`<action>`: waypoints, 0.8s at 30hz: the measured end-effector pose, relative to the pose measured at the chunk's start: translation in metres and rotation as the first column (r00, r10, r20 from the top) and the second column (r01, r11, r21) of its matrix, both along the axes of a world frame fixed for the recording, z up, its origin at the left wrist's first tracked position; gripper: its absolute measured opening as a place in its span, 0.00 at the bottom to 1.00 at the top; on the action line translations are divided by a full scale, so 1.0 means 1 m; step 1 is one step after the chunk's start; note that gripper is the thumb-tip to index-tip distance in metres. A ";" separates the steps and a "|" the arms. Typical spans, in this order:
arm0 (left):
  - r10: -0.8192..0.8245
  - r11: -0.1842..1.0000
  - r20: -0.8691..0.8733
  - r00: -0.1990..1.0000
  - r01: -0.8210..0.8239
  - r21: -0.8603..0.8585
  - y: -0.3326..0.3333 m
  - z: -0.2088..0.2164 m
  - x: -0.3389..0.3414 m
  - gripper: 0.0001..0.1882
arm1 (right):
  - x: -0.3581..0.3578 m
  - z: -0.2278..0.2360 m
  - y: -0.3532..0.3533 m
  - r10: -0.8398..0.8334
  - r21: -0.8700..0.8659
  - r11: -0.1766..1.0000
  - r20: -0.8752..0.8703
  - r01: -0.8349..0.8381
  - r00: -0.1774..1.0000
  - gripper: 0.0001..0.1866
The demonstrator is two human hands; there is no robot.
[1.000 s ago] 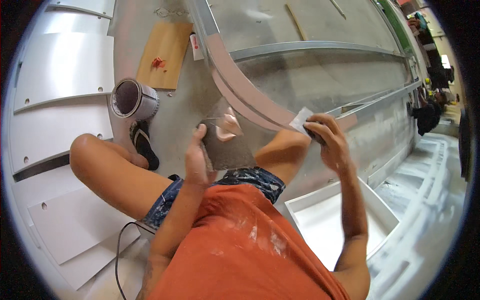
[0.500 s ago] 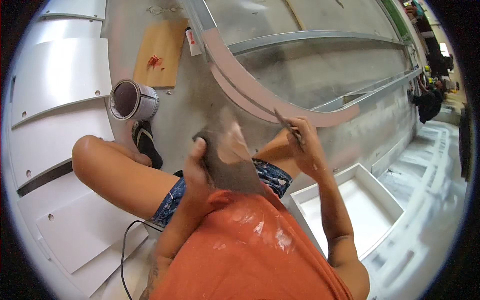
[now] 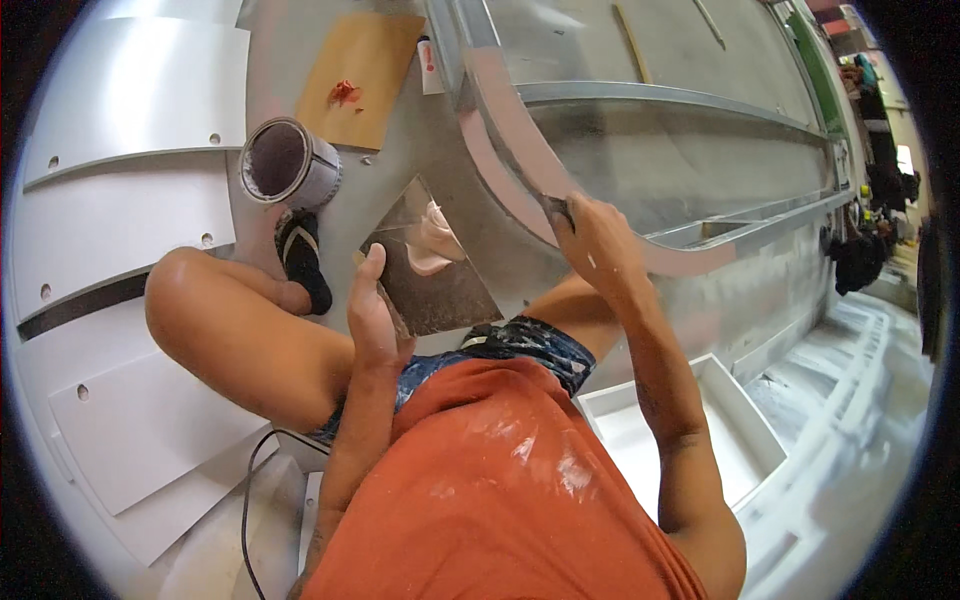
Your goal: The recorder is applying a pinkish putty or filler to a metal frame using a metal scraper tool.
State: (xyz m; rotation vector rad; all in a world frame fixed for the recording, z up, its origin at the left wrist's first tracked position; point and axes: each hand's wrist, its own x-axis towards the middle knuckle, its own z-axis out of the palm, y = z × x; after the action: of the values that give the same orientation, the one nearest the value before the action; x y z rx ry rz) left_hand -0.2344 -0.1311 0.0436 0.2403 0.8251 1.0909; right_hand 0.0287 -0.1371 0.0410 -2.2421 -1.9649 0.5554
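Two hands work at frame centre: the left hand (image 3: 372, 310), thumb up, grips a square board (image 3: 440, 275) carrying pinkish putty (image 3: 432, 245); the right hand (image 3: 598, 238), arm extended, closes on a scraper (image 3: 553, 205) against the curved pink-coated strip (image 3: 510, 140). Upper left stands a tin (image 3: 288, 162).

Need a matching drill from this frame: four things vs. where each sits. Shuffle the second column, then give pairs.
Things:
1. tin can
2. square board
3. sandal
4. brown sheet

Places:
A. in the left hand
B. top of the view, with a red smear
C. just below the tin can
D. upper left, beside white panels

Pairs: 1-D, 2-A, 3-C, 4-B
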 end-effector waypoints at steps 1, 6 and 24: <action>0.020 1.000 0.003 1.000 -0.020 -0.014 0.000 0.000 -0.002 0.22 | -0.003 -0.001 0.008 -0.017 0.024 1.000 -0.047 0.018 0.999 0.11; 0.063 0.996 0.049 0.997 -0.060 -0.064 0.000 -0.007 -0.019 0.22 | -0.015 -0.006 0.039 -0.047 0.114 0.992 -0.130 0.062 0.990 0.11; 0.063 0.993 0.111 0.992 -0.051 -0.110 0.010 -0.022 -0.026 0.22 | -0.041 -0.013 0.167 -0.059 0.180 0.981 -0.071 0.071 0.996 0.14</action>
State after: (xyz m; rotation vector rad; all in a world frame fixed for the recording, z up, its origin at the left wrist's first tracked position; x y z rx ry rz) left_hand -0.2608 -0.1213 0.0213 0.0638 0.7893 1.1001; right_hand -0.0122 0.0303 0.0283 -2.1401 -1.8239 0.4173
